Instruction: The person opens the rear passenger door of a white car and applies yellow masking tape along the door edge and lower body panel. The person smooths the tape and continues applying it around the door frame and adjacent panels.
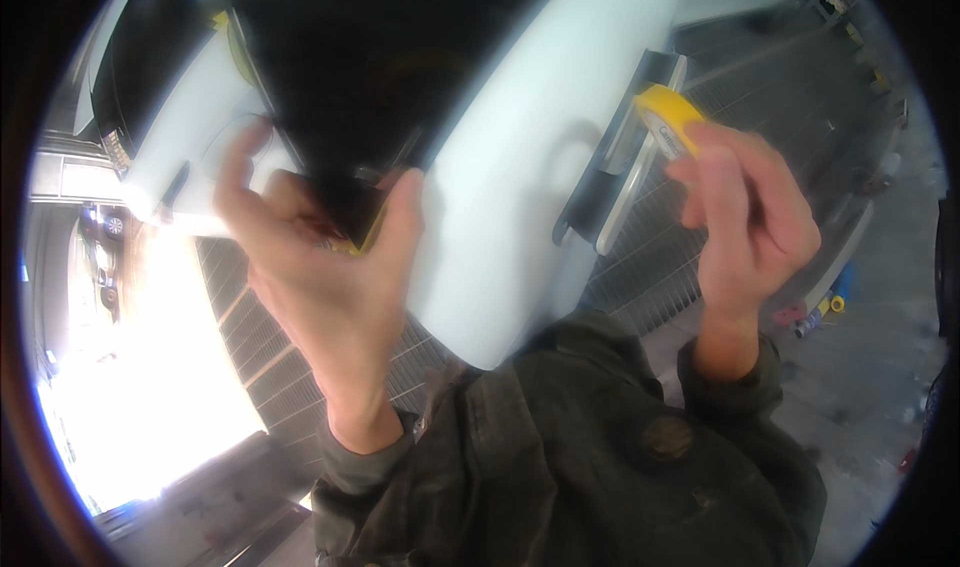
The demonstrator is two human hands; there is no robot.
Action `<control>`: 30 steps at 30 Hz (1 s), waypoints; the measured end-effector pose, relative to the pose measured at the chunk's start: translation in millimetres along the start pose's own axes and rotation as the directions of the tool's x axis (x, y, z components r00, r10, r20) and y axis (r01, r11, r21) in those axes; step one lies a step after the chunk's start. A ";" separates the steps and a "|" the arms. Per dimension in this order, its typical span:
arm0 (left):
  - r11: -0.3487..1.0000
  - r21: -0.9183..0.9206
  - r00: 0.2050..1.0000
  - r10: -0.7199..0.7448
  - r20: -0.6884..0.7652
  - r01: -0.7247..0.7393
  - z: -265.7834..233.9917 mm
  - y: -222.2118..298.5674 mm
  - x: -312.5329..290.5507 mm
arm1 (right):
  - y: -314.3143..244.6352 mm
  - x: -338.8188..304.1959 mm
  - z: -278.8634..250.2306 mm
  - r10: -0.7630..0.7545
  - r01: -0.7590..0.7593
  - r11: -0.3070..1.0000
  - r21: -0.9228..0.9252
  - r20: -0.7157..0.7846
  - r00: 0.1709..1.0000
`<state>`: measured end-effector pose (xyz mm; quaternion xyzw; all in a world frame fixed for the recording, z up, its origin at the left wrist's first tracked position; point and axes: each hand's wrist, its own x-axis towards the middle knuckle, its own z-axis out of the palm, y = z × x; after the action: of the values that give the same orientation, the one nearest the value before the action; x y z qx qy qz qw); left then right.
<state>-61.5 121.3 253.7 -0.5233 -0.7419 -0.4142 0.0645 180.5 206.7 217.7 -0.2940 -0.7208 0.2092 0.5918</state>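
My right hand (750, 207) grips a roll of yellow tape (672, 117) between thumb and fingers, beside the silver and black door handle (625, 162) of a white car. My left hand (330, 237) is at the lower corner of a dark glossy surface (360, 97), thumb and forefinger spread wide around it. A narrow yellow strip (374, 229) shows along that corner, near the thumb. Some left fingers are partly hidden in shadow. The smooth white car panel (520, 177) lies between my hands.
Another white panel (185, 117) with a yellow strip (238, 52) at its edge stands to the left. Floor grating (660, 277) runs below. Yellow and blue items (836, 302) lie on the floor at right. Bright light comes through an opening (150, 367) at left.
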 end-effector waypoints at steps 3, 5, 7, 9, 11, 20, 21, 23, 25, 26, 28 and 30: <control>0.998 0.054 1.000 -0.010 -0.011 0.011 4.9 3.5 1.8 | 2.9 -2.5 1.1 0.004 -0.003 0.999 0.042 -0.016 1.000; 0.998 0.027 0.998 0.057 -0.013 -0.057 7.3 -0.2 5.9 | 5.4 -4.2 4.6 -0.004 0.006 0.998 0.065 -0.018 1.000; 0.997 -0.019 0.997 0.076 0.027 -0.076 3.8 -7.2 7.1 | 8.9 -5.1 5.6 -0.018 0.020 0.996 0.085 -0.017 1.000; 0.996 -0.081 0.992 0.054 0.115 -0.045 -7.9 -21.5 8.7 | 8.7 -5.2 4.5 0.019 -0.016 0.994 0.108 -0.023 1.000; 0.881 -0.470 0.980 0.052 0.191 0.045 -15.3 -41.9 5.4 | 2.2 -6.7 3.4 0.109 -0.103 0.985 0.141 -0.034 0.993; 0.302 -0.876 0.911 0.055 0.409 0.376 14.8 -99.7 -13.9 | -4.3 -13.6 8.4 0.237 -0.218 0.957 0.191 -0.083 0.968; 0.180 -0.880 0.890 0.044 0.454 0.440 19.2 -96.5 -14.8 | -6.4 -14.1 8.3 0.237 -0.219 0.959 0.178 -0.088 0.968; 0.146 -0.899 0.900 0.087 0.426 0.412 29.7 -102.6 -12.7 | -12.5 -15.6 9.0 0.239 -0.223 0.963 0.150 -0.098 0.966; 0.112 -0.911 0.902 0.139 0.409 0.396 34.5 -107.6 -11.7 | -21.2 -15.1 13.2 0.238 -0.214 0.963 0.166 -0.143 0.961; 0.103 -0.914 0.900 0.161 0.404 0.392 35.0 -108.8 -10.6 | -28.6 -14.9 15.0 0.255 -0.232 0.962 0.141 -0.170 0.952; 0.076 -0.920 0.898 0.203 0.391 0.384 36.2 -109.7 -9.6 | -42.7 -16.4 19.4 0.265 -0.247 0.963 0.110 -0.203 0.943; 0.078 -0.910 0.889 0.195 0.414 0.407 29.0 -108.7 -12.9 | -59.6 -23.4 23.1 0.234 -0.219 0.972 0.090 -0.229 0.945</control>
<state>-136.2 119.9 168.6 -0.4456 -0.2934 -0.6787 -0.5047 150.5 148.0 234.5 -0.3787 -0.5991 0.2620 0.6550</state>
